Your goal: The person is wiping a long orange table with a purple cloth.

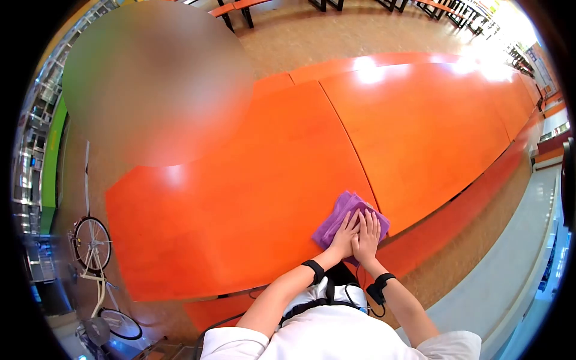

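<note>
A folded purple cloth (pixel 339 213) lies on the orange table (pixel 240 198) near its front edge. My left hand (pixel 345 235) rests flat on the cloth's near side, fingers spread. My right hand (pixel 367 234) lies flat beside it on the cloth, touching the left hand. Both palms press down on the fabric without gripping it. Each wrist carries a black band.
More orange tables (pixel 420 120) continue to the right in a long row, with an orange bench (pixel 468 204) along the near side. A bicycle (pixel 96 270) stands at the lower left. Benches (pixel 240 9) stand beyond on the wooden floor. A blurred patch covers the upper left.
</note>
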